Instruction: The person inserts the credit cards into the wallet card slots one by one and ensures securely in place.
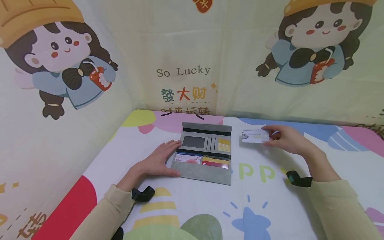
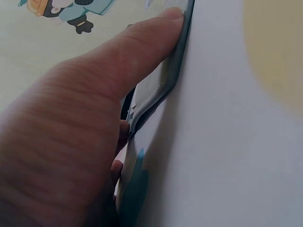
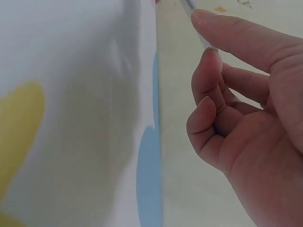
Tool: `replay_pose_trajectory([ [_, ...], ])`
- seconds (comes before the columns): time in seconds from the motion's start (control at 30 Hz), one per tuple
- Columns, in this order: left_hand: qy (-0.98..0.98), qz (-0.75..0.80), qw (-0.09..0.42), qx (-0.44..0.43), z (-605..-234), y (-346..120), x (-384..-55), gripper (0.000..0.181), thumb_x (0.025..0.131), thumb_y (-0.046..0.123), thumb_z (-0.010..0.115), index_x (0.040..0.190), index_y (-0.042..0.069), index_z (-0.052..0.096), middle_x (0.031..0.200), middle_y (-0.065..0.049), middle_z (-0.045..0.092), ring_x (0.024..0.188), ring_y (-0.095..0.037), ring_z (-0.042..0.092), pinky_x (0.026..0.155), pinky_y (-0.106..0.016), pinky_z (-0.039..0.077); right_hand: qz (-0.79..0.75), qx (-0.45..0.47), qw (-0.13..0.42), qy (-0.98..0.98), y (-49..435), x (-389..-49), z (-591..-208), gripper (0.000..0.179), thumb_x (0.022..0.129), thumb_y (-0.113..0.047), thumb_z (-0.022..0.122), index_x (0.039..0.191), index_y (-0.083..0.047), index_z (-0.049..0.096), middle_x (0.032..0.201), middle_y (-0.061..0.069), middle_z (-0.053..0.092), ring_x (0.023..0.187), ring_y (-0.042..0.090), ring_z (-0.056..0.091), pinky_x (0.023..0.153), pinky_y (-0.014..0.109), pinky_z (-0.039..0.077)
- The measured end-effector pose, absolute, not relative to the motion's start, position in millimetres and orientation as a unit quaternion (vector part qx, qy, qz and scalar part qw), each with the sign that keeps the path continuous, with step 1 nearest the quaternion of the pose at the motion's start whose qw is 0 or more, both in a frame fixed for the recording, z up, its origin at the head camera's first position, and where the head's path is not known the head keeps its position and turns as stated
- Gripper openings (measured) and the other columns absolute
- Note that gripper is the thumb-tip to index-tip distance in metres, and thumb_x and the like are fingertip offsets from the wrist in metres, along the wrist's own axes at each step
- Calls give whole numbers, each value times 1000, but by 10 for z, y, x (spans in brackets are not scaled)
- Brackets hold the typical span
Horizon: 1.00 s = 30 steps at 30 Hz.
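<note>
A grey long wallet (image 1: pixel 207 173) lies unfolded flat on the table, with a clear window and card slots. A white and pink card (image 1: pixel 188 158), a yellow and red card (image 1: pixel 215 162) and a small yellow item (image 1: pixel 223 145) show in its pockets. My left hand (image 1: pixel 160 160) rests along the wallet's left edge, fingers fairly straight. In the left wrist view, the thumb (image 2: pixel 147 47) presses on the wallet's border. To the right of the wallet, above the table, my right hand (image 1: pixel 286 139) pinches a white printed card (image 1: pixel 255 136) between thumb and fingers.
A colourful printed cloth (image 1: pixel 207 213) covers the table. Behind it stands a cream backdrop (image 1: pixel 234 66) with cartoon figures and lettering. A black wrist device (image 1: pixel 143 194) is on the left wrist, another (image 1: pixel 298 180) on the right.
</note>
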<state>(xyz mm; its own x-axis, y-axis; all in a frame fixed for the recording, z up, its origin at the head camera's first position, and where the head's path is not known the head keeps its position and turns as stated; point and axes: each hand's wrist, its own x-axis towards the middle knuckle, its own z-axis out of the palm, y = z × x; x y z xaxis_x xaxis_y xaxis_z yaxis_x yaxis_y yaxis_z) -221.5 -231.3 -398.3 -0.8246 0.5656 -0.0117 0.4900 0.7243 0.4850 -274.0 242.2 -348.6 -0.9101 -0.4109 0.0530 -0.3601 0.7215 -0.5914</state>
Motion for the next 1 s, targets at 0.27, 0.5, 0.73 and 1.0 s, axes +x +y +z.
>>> replay_pose_trajectory([
  [0.27, 925, 237, 77, 286, -4001, -2323, -2225, 107, 76, 56, 78, 158, 7, 30, 165, -7, 24, 153, -30, 10, 123, -51, 5, -307, -216, 58, 925, 2176, -2755, -3432, 61, 86, -21, 83, 135, 5, 58, 98, 8, 59, 83, 22, 56, 64, 27, 42],
  [0.5, 926, 236, 79, 284, -4001, -2319, -2227, 107, 77, 56, 78, 158, 7, 30, 165, -7, 24, 153, -29, 9, 123, -51, 5, -306, -231, 71, 921, 1964, -2784, -3444, 59, 86, -17, 82, 134, 6, 58, 97, 8, 60, 84, 22, 57, 66, 29, 44],
  [0.73, 927, 233, 81, 281, -4002, -2315, -2231, 107, 77, 57, 78, 159, 9, 30, 166, -6, 23, 153, -28, 9, 123, -50, 5, -302, -254, 73, 916, 1807, -2803, -3448, 58, 85, -17, 82, 133, 7, 59, 95, 6, 61, 81, 20, 58, 68, 30, 45],
  [1.0, 927, 233, 79, 283, -4009, -2321, -2235, 107, 77, 57, 78, 159, 8, 30, 166, -6, 24, 153, -28, 9, 123, -51, 6, -312, -271, 84, 907, 1643, -2828, -3500, 57, 84, -14, 83, 130, 9, 60, 98, 9, 61, 82, 20, 59, 72, 32, 49],
])
